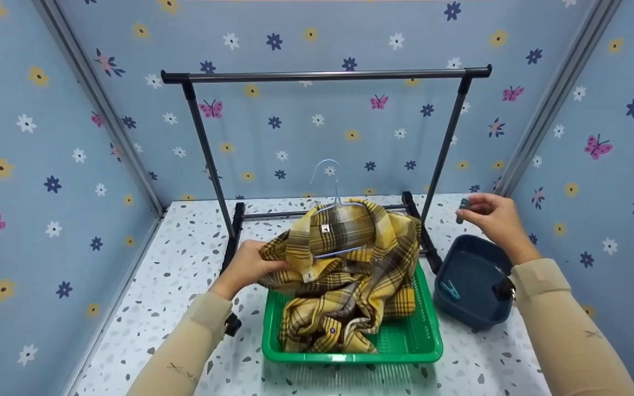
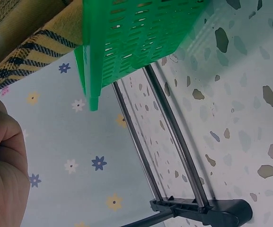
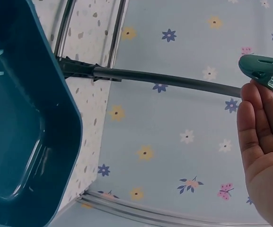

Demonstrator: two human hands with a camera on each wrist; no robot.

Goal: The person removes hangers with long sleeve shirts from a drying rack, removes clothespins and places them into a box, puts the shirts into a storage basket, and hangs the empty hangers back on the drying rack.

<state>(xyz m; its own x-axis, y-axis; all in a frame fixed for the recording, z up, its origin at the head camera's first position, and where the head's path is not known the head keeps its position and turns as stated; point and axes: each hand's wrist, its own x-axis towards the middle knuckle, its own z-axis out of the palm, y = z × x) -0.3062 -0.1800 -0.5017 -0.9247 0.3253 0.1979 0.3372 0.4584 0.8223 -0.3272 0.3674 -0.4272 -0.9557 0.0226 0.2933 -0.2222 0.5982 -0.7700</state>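
Note:
A yellow and black plaid shirt (image 1: 350,286) hangs on a pale wire hanger (image 1: 337,190), its lower part bunched in a green basket (image 1: 350,357). My left hand (image 1: 248,267) grips the shirt at its left shoulder; in the left wrist view that hand (image 2: 4,156) shows curled at the cloth. Above a dark blue basin (image 1: 474,324), my right hand (image 1: 496,220) pinches a dark green clothespin (image 1: 463,210). The right wrist view shows this clothespin (image 3: 264,71) at the fingertips. A lighter teal clothespin (image 1: 450,289) lies in the basin.
Behind the basket stands a dark metal clothes rack with a horizontal top bar (image 1: 322,76) and black feet (image 1: 431,258). Flower-patterned walls (image 1: 317,33) enclose the speckled white tabletop (image 1: 185,231) at the back and both sides.

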